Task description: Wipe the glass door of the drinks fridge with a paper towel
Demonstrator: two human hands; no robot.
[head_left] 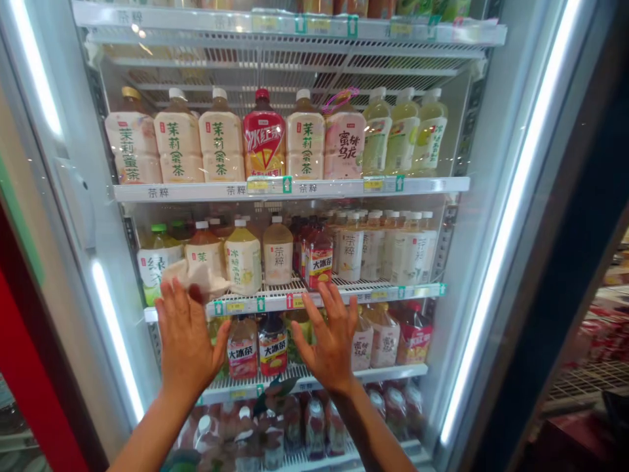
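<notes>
大冰茶 bottles (273,345) on a shelf (314,375) sit between left hand (187,341) and right hand (329,344)

Shop: tall glass-door drink fridge (484,262), rows of tea bottles (219,147), yellow price tags (373,185) on shelf edges (432,185).

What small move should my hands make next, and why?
I'd probably close your left hand on the crumpled pale cloth. It sits right at those fingertips, in front of the drink bottles. Your right hand is open and further away, holding nothing, so the left looks like the better one to use.
</notes>
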